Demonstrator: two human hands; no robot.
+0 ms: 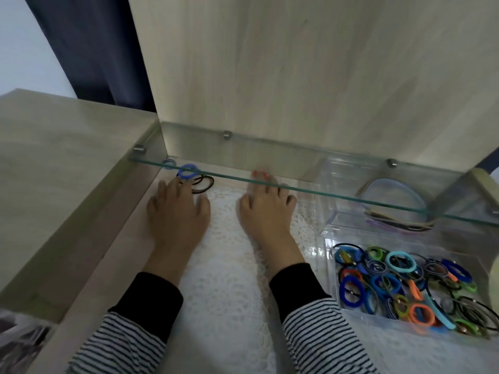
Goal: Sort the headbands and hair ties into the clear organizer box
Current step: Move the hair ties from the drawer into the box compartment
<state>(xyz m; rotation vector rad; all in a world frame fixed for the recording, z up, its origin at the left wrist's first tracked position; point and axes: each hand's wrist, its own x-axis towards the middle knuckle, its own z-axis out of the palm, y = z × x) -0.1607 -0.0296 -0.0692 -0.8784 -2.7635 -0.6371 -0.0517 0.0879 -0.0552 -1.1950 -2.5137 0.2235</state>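
Far left, a few hair ties (202, 183) wait by the left hand (178, 211), open like the right hand (266, 210); the box (330, 263) holds most.

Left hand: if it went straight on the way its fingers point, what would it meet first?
Probably the blue hair tie, lying just ahead of the left hand, under the glass shelf; whether they already touch is unclear.

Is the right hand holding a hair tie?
No, the right hand rests palm-down on the lace mat with nothing between its fingers.
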